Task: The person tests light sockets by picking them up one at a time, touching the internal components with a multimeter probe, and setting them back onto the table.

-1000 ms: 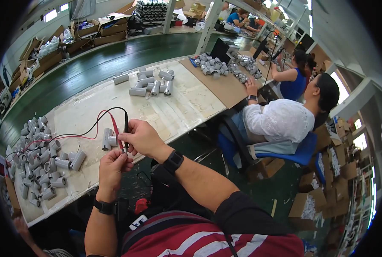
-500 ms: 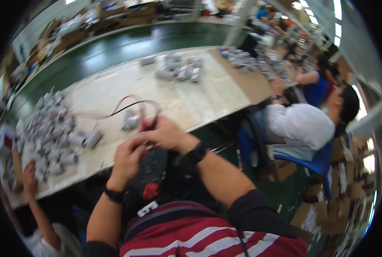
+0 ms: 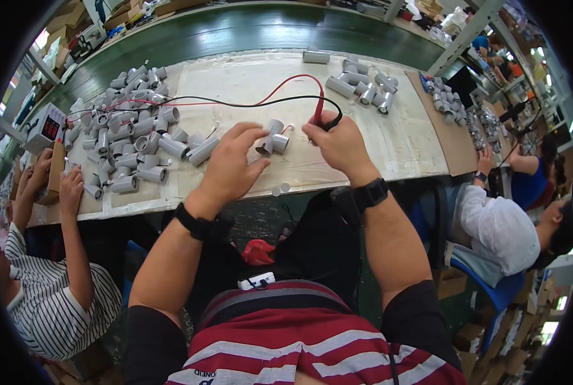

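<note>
My right hand is closed around a red test probe and the end of a black test lead, held above the table. My left hand is open, fingers spread. It reaches toward a grey tubular part with a short side branch, lying between my hands. A small reddish wire end shows beside that part. Whether my left fingertips touch it, I cannot tell. Both leads run left across the table, over a large heap of similar grey tubular parts.
A smaller group of grey parts lies at the back right. A meter box with a red display stands at the far left. Co-workers sit close on both sides; one's hand is by the heap. Two small discs lie near the front edge.
My hands, together half a second ago, are now apart. The left has opened and moved toward the grey part; the right has moved right with the leads. The view has turned left.
</note>
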Demonstrator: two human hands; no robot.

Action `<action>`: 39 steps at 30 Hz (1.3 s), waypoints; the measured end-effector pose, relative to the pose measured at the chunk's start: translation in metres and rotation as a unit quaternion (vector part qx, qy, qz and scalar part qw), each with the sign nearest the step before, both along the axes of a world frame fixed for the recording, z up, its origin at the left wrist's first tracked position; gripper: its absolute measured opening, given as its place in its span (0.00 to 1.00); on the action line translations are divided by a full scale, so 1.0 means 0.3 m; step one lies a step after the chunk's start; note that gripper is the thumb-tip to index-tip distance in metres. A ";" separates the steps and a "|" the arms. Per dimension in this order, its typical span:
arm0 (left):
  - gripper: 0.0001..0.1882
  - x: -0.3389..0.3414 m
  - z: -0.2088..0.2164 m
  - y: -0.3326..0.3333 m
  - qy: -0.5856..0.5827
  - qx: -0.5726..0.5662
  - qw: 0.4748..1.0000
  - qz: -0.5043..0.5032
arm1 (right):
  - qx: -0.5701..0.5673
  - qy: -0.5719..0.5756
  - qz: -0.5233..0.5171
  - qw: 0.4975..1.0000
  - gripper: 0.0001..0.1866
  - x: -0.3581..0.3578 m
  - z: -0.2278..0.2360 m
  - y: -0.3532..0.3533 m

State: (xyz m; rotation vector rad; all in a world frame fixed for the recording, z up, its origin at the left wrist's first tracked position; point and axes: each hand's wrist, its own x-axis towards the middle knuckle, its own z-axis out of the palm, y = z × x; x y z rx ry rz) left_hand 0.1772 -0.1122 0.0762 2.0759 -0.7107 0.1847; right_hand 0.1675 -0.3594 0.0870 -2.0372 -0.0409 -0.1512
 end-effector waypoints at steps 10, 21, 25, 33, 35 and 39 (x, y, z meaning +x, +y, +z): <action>0.25 0.160 0.007 -0.067 -0.029 0.167 0.976 -0.138 | -0.003 0.000 -0.060 0.998 0.08 0.062 -0.106 -0.045; 0.17 0.065 0.016 -0.017 0.100 0.106 0.989 -0.035 | 0.009 0.010 -0.052 0.999 0.08 0.064 -0.110 -0.056; 0.14 -0.012 -0.048 -0.024 -0.006 0.078 0.997 -0.021 | -0.011 -0.015 -0.054 0.998 0.09 0.063 -0.119 -0.047; 0.13 -0.103 -0.040 -0.063 -0.119 0.146 0.980 -0.057 | 0.026 0.029 -0.063 0.997 0.09 0.062 -0.091 -0.043; 0.13 -0.120 -0.034 -0.059 -0.149 0.174 0.972 -0.052 | 0.025 0.035 -0.062 0.997 0.09 0.062 -0.083 -0.040; 0.18 -0.110 -0.028 -0.055 -0.132 0.228 0.961 -0.086 | 0.017 0.061 -0.056 0.996 0.07 0.062 -0.076 -0.038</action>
